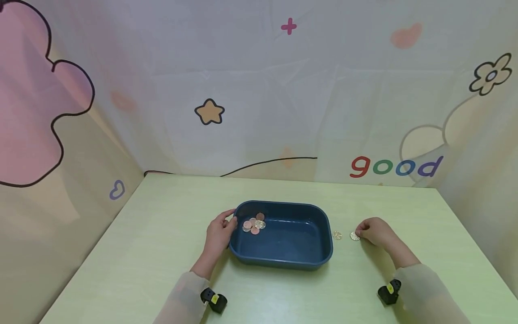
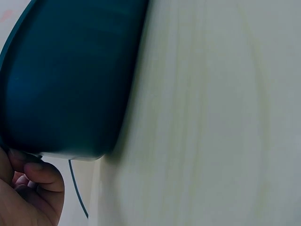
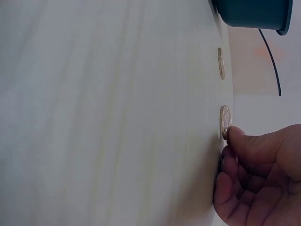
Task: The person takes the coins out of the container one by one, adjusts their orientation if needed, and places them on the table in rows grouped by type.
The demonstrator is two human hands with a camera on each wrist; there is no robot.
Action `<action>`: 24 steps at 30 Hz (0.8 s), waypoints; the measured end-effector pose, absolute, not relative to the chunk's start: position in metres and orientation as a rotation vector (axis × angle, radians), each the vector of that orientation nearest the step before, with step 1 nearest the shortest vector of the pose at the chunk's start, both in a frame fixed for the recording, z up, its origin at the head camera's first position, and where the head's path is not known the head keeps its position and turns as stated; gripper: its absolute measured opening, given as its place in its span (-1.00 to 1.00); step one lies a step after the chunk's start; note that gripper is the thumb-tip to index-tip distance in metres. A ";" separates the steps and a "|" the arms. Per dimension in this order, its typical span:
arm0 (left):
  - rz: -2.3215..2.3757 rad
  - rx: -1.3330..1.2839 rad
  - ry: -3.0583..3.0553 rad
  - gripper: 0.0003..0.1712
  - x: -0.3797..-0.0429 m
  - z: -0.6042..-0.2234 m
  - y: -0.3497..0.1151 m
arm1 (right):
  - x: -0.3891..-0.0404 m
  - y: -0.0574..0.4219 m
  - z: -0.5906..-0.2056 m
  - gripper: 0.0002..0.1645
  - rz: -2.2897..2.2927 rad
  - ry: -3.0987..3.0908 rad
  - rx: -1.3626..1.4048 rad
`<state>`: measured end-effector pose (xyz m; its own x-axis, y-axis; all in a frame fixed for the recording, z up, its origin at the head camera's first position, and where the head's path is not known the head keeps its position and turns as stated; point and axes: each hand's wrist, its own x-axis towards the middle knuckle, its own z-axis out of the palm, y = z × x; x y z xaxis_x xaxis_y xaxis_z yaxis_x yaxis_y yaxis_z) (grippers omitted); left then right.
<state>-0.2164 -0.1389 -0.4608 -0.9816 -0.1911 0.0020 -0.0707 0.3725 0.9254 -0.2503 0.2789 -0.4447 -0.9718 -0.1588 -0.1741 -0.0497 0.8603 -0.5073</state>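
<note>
Blue tub (image 1: 291,245) contains several coins (image 1: 255,231); left hand (image 1: 218,234) grips its rim; right hand (image 1: 376,231) pinches one coin (image 1: 354,236) near another coin (image 1: 337,235).

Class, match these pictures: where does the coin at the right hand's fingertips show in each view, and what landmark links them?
Head: the coin is right of centre, below mid-height, at the right hand.
Left wrist: not in it.
Right wrist: right of centre, near mid-height.
Shared landmark: the blue tray, in all three.
</note>
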 end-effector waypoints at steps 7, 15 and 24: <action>-1.677 0.225 -2.510 -0.55 -0.217 -0.462 -0.139 | -0.253 0.278 -0.445 -0.80 -0.750 2.813 -0.129; -1.665 0.202 -2.499 -0.56 -0.216 -0.463 -0.140 | -0.254 0.273 -0.445 -0.80 -0.705 2.829 -0.095; -1.664 0.190 -2.499 -0.56 -0.217 -0.463 -0.140 | -0.254 0.272 -0.446 -0.80 -0.687 2.829 -0.083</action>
<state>-0.2166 -0.1403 -0.4632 -0.9832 -0.1777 0.0407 -0.0309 0.3826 0.9234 -0.2541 0.2719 -0.4455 -0.9722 -0.1085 -0.2076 -0.0011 0.8884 -0.4590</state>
